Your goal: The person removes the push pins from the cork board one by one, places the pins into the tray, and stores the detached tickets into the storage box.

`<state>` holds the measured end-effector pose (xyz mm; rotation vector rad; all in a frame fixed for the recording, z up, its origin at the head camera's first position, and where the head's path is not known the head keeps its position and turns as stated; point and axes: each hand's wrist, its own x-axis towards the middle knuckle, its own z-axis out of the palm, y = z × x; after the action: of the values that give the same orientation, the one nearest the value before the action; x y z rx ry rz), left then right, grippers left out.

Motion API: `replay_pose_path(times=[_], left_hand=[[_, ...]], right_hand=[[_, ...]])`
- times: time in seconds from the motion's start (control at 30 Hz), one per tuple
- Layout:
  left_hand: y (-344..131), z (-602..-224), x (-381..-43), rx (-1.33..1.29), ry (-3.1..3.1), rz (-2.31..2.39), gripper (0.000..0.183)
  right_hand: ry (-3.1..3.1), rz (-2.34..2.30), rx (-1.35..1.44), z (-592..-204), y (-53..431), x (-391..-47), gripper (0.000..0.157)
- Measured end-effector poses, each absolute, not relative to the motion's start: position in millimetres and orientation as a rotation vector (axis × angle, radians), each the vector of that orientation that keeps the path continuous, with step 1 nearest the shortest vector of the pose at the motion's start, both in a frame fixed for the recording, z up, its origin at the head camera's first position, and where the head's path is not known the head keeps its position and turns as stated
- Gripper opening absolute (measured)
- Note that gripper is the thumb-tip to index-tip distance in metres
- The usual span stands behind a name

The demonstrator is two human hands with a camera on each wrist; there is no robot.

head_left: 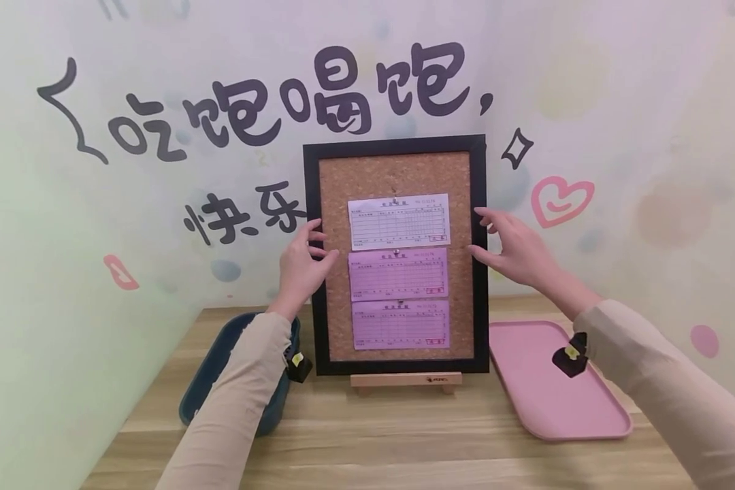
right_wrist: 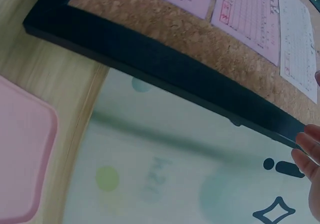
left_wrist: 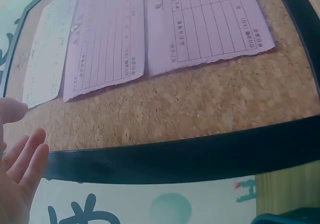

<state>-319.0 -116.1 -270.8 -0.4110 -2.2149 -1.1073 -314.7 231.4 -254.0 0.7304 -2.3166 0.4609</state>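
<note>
- My left hand [head_left: 300,269] is at the left side of the cork board [head_left: 395,170], and its thumb is apart from its fingers; the thumb reaches in front of the black frame [head_left: 480,306].
- My right hand [head_left: 517,248] is at the opposite side, at almost the same height, also with thumb and fingers spread apart, the tips at the frame's edge.
- I cannot tell whether the fingertips of either hand really press on the frame or are only very near to it.
- The cork board stands upright between my two hands, on a small wooden stand [head_left: 404,380], which is placed on the wooden table [head_left: 404,442].
- Three printed slips hang on the cork in one column: the white slip [head_left: 398,224] on top, the middle purple slip [head_left: 398,275] under it, and the bottom purple slip [head_left: 398,325] lowest.
- To the left of the board there is a dark blue basket [head_left: 273,415], partly covered by my left sleeve [head_left: 229,395].
- To the right, just beside the frame, a pink tray [head_left: 563,401] lies flat.
- Behind the board, the wall carries big black lettering [head_left: 337,95] and a pink heart [head_left: 563,201].
</note>
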Motion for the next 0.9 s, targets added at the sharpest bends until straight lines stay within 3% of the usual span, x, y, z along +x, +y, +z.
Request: replay_pose_path(times=[0.9], left_hand=[[-82, -263, -339, -0.345, -2.091, -1.301, 0.046]], right_hand=[[-2.446, 0.686, 0.736, -221, 171, -339, 0.057]])
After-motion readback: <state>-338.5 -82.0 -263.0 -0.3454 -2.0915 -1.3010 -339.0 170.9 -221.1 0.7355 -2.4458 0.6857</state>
